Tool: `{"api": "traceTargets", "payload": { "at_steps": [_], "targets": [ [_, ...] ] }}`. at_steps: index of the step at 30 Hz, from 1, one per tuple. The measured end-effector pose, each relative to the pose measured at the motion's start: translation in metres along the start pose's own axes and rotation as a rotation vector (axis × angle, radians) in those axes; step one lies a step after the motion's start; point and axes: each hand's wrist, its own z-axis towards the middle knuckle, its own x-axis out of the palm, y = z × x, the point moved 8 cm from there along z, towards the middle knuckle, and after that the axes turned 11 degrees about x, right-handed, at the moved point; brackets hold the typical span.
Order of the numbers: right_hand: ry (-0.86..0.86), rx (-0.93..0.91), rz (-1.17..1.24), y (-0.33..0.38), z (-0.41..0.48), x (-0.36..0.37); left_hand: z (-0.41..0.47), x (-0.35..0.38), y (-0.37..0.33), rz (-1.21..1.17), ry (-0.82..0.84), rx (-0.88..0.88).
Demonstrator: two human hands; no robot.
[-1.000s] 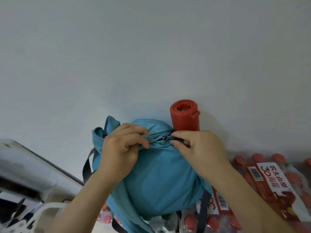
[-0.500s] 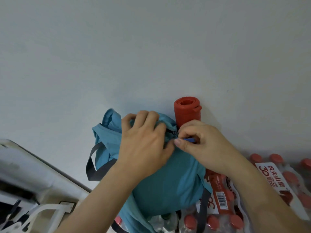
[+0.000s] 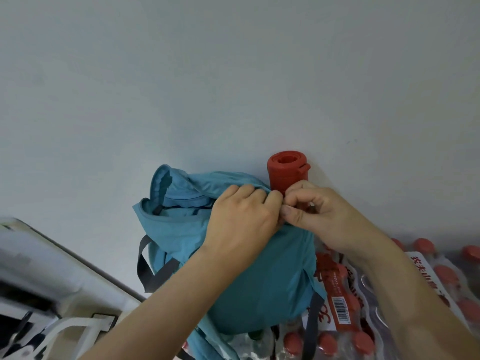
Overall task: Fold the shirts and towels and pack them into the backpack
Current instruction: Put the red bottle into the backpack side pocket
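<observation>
Dim, even light; soft focus, blurred lower-left corner.

- White label [image 3: 427,268] on a shrink-wrapped bottle pack [image 3: 384,331], lower right: red Chinese characters 农夫山, the rest blurred.
- Red label [image 3: 340,304], lower centre-right: a barcode, its digits illegible.

Red bottle [image 3: 287,172] upright against white wall [image 3: 233,74]; shrink-wrapped packs of red-capped bottles [image 3: 441,276] lower right.

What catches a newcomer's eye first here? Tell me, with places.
A bulging teal backpack fills the lower centre, with the left hand and right hand pinching its top together. A red flask stands just behind it, and shrink-wrapped red-capped bottles lie at lower right.
</observation>
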Motion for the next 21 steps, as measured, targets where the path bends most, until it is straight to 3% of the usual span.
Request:
{"api": "traceTargets", "payload": {
  "at_steps": [6,13,17,21],
  "targets": [
    [-0.107,0.036,0.224,-0.004,0.001,-0.007,0.006,-0.004,0.017,-0.163,0.047,-0.134],
    [-0.565,-0.278,-0.558,0.01,-0.002,0.003,0.011,-0.005,0.019,-0.132,0.109,-0.097],
    [-0.664,-0.269,-0.833,0.013,-0.005,0.006,0.006,-0.011,0.034,-0.112,0.101,-0.241],
    [-0.684,-0.255,-0.934,0.018,-0.006,0.004,-0.001,-0.018,0.047,-0.16,0.075,-0.36]
  ]
}}
